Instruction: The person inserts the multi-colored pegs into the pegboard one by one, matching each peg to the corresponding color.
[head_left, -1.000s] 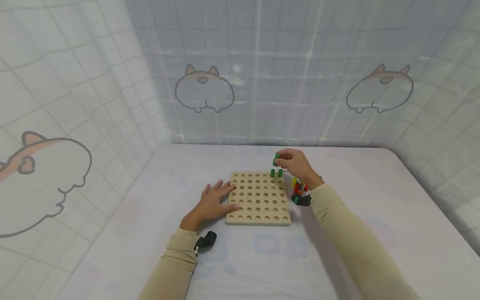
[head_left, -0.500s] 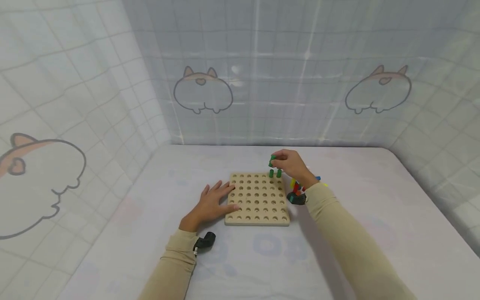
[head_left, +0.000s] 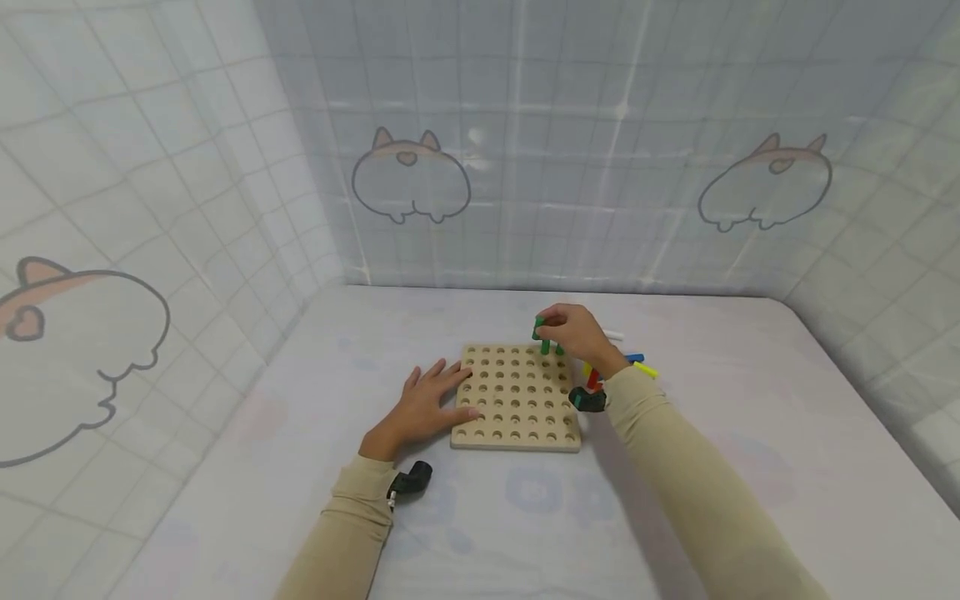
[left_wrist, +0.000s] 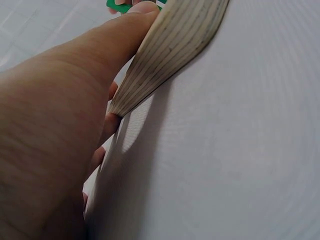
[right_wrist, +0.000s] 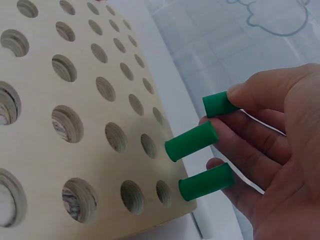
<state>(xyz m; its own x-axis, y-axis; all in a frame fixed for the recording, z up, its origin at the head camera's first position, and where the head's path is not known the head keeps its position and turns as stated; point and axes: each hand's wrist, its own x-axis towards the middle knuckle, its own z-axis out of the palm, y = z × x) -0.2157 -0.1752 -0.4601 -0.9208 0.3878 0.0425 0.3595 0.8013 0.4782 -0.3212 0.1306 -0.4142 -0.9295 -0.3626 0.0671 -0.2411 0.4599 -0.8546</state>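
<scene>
A light wooden pegboard [head_left: 506,396] with rows of round holes lies flat on the table. My left hand [head_left: 420,412] rests at its left side, fingers spread, thumb over the top face; the left wrist view shows this thumb [left_wrist: 120,40] against the board's layered edge [left_wrist: 175,50]. Above the far right part of the board, my right hand [head_left: 581,333] pinches a green peg [right_wrist: 220,104] between thumb and fingers. Two other green pegs, one nearer the middle [right_wrist: 192,140] and one at the corner [right_wrist: 206,181], stand in far-row holes, close to the right fingers.
Loose pegs lie right of the board, partly hidden by my right wrist: a red one [head_left: 593,379], a blue one [head_left: 634,357], yellow ones [head_left: 645,369] and a white one [head_left: 613,335]. Behind the table hangs a pale curtain [head_left: 555,208] with a grid print.
My right hand has shifted left and slightly down with the green peg, now left of the two standing pegs. More loose pegs show beside its wrist. The left hand stays in place.
</scene>
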